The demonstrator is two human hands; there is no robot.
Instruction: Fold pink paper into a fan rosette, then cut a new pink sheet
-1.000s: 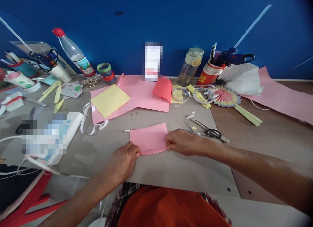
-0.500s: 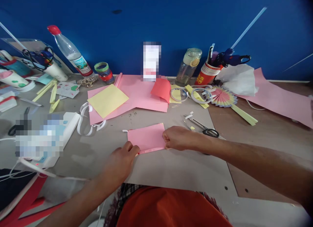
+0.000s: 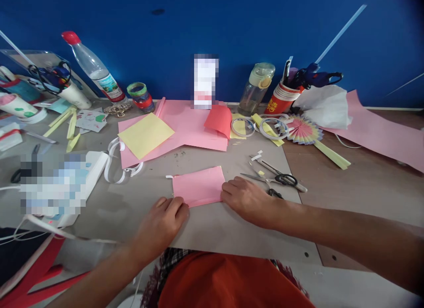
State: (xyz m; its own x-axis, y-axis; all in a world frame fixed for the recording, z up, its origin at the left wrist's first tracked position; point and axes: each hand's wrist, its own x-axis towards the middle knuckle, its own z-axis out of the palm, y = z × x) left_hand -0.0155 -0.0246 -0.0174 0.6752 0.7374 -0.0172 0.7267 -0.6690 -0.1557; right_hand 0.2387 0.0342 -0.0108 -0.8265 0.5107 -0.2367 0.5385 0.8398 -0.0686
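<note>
A small pink sheet of paper point(image 3: 198, 185) lies on the grey board in front of me, with a narrow folded strip along its near edge. My left hand point(image 3: 168, 219) pinches the near left corner, its fingers closed. At the near right corner, my right hand point(image 3: 243, 197) grips the paper's edge with curled fingers. A short white strip point(image 3: 169, 176) sticks out past the far left corner. Just beyond my right hand lie scissors point(image 3: 285, 180) and a slim-bladed craft knife point(image 3: 271, 166).
Behind lie larger pink sheets point(image 3: 185, 118), a yellow sheet point(image 3: 145, 135) and tape rolls point(image 3: 274, 128). A bottle point(image 3: 96, 71), a clear flask point(image 3: 256, 87) and a red paper cup point(image 3: 281, 98) stand along the blue wall. At left sits a white power strip point(image 3: 96, 166).
My right hand has moved down along the paper's right edge to its near corner, baring more of the scissors. The near fold looks flatter. My left hand stays at its corner.
</note>
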